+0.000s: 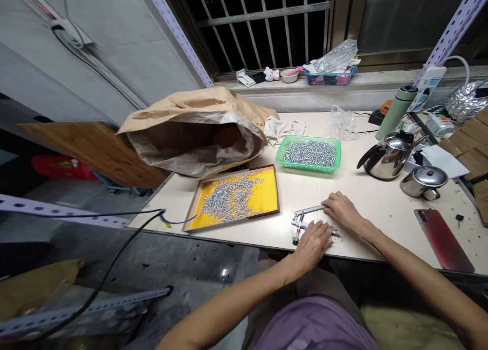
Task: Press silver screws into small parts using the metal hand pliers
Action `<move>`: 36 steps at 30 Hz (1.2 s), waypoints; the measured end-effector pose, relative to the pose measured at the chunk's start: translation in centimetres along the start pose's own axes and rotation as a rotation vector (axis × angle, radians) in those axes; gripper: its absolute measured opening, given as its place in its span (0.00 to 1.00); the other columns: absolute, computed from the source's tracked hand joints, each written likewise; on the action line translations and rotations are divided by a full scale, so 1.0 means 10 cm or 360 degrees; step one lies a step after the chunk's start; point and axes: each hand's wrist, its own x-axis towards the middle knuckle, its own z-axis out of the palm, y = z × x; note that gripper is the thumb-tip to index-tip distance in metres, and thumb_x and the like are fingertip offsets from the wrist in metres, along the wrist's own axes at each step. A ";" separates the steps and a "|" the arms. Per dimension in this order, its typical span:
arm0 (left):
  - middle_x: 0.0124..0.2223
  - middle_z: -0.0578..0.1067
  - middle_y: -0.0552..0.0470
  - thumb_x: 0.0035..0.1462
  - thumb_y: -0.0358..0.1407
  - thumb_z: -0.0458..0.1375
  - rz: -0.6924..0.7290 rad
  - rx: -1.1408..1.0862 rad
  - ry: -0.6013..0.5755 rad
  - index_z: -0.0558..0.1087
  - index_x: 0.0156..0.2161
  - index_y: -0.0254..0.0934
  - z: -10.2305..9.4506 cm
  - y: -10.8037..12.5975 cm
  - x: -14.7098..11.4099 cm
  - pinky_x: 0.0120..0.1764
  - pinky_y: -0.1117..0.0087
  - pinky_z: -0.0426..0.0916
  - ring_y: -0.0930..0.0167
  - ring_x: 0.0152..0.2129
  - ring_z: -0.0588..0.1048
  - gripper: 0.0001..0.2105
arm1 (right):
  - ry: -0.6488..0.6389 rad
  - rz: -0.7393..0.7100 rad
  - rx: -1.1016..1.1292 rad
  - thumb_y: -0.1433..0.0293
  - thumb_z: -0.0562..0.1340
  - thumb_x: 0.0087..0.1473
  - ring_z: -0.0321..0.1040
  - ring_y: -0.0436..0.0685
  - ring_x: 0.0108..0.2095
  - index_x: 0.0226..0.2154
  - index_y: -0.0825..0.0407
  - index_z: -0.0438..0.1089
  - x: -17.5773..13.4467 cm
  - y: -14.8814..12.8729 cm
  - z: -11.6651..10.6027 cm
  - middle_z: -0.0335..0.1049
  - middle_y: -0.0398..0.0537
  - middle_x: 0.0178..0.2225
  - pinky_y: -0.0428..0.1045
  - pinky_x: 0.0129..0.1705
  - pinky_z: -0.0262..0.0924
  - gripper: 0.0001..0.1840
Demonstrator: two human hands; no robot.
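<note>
Two hands on a metal clamp tool (305, 219), left hand (313, 240) flat, right hand (343, 210) seemingly on its lever

Yellow tray (269, 195) of silver screws (229, 197), green basket (284, 154), dark red phone (442, 238), brown sack (190, 106).

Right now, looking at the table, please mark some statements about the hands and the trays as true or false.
1. Both hands rest on the metal clamp tool. True: left hand, right hand.
2. The yellow tray holds no parts. False: small metal pieces lie in it.
3. The green basket stands behind the yellow tray, further right. True.
4. The red phone lies in the left hand. False: it lies on the table, apart.
</note>
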 end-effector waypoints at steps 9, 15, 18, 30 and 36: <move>0.48 0.73 0.42 0.63 0.37 0.48 -0.0281 -0.0060 0.0235 0.72 0.45 0.36 -0.32 0.01 -0.14 0.48 0.62 0.68 0.65 0.48 0.70 0.13 | 0.0370 -0.0028 -0.0077 0.73 0.59 0.57 0.60 0.58 0.39 0.41 0.54 0.70 -0.09 -0.16 0.09 0.68 0.51 0.38 0.51 0.40 0.55 0.08; 0.37 0.76 0.46 0.55 0.44 0.56 -0.1162 0.0112 -0.0378 0.75 0.33 0.37 -0.71 -0.24 -0.12 0.36 0.69 0.67 0.65 0.38 0.74 0.12 | 0.0469 -0.0255 0.0126 0.68 0.60 0.58 0.59 0.59 0.40 0.45 0.53 0.68 -0.49 -0.38 0.40 0.67 0.52 0.38 0.51 0.38 0.56 0.12; 0.35 0.78 0.47 0.52 0.44 0.58 -0.1356 0.0025 -0.0681 0.76 0.34 0.37 -0.76 -0.31 0.01 0.34 0.70 0.65 0.65 0.36 0.76 0.12 | 0.0479 -0.0199 0.0161 0.70 0.60 0.57 0.59 0.59 0.39 0.46 0.52 0.68 -0.53 -0.46 0.55 0.67 0.51 0.37 0.51 0.37 0.55 0.13; 0.35 0.79 0.45 0.53 0.37 0.57 -0.1232 0.0105 -0.0625 0.78 0.32 0.36 -1.10 -0.45 0.08 0.32 0.72 0.63 0.64 0.36 0.76 0.09 | 0.0690 -0.0075 0.0160 0.76 0.56 0.59 0.60 0.54 0.34 0.39 0.49 0.69 -0.51 -0.51 0.69 0.64 0.47 0.32 0.48 0.34 0.54 0.09; 0.42 0.76 0.47 0.59 0.35 0.53 -0.0915 0.0166 0.0379 0.74 0.47 0.36 -1.84 -0.64 0.74 0.39 0.72 0.65 0.70 0.35 0.74 0.13 | 0.0790 -0.0138 0.0093 0.76 0.54 0.60 0.60 0.54 0.32 0.39 0.49 0.69 -0.50 -0.49 0.71 0.63 0.47 0.31 0.48 0.33 0.54 0.10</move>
